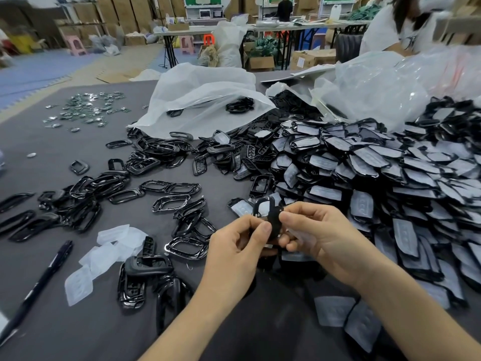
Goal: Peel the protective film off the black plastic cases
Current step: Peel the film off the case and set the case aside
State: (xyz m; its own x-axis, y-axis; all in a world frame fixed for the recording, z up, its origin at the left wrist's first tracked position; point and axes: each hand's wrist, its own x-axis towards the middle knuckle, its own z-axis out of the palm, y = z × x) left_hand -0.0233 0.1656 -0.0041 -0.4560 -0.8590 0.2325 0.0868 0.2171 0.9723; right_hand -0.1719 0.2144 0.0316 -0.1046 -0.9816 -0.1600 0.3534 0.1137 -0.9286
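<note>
A small black plastic case point(272, 217) stands nearly upright between my two hands, above the table's near middle. My left hand point(235, 246) pinches its left side with thumb and fingers. My right hand point(316, 231) grips its right side, thumb tip on the case. A pale bit of film shows under my right fingers; whether it is lifted I cannot tell. To the right lies a big heap of film-covered cases point(377, 173). Peeled film pieces point(109, 250) lie at the lower left.
Black frames and bare cases point(145, 183) are scattered over the dark table mat point(52, 162). A black pen point(39, 287) lies at the left edge. White plastic bags point(197, 97) sit at the back, small shiny parts point(88, 108) at the far left. A person stands at the far right.
</note>
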